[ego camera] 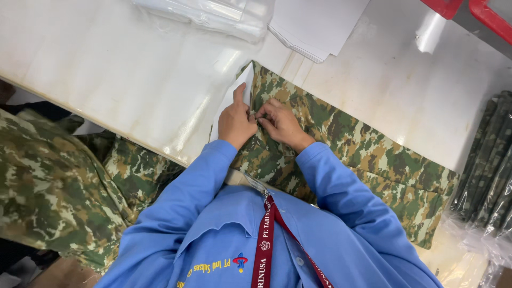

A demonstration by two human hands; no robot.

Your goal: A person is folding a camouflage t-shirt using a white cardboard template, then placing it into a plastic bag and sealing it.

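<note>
As we look down from the head camera, we see our left hand (236, 122) and right hand (281, 124) meeting on a camouflage garment (368, 154) that lies flat across a white table (106, 69). Our left hand rests with its fingers closed over a white sheet of card (237, 88) tucked at the garment's top corner, the index finger stretched along the card's edge. Our right hand sits just beside it, fingertips pinched narrow on the cloth where the two hands touch. Blue sleeves (341, 192) run down to a blue shirt, with a red lanyard (265, 240) hanging at the chest.

Off the table's near edge, to the left, a heap of camouflage cloth (48, 186) is piled. At the far edge we see a clear plastic bag (213, 13) and, beside it, a stack of white sheets (314, 24). Folded camouflage pieces in clear bags (490, 165) lie at the right, and a red-edged object (474, 13) shows in the top right corner.
</note>
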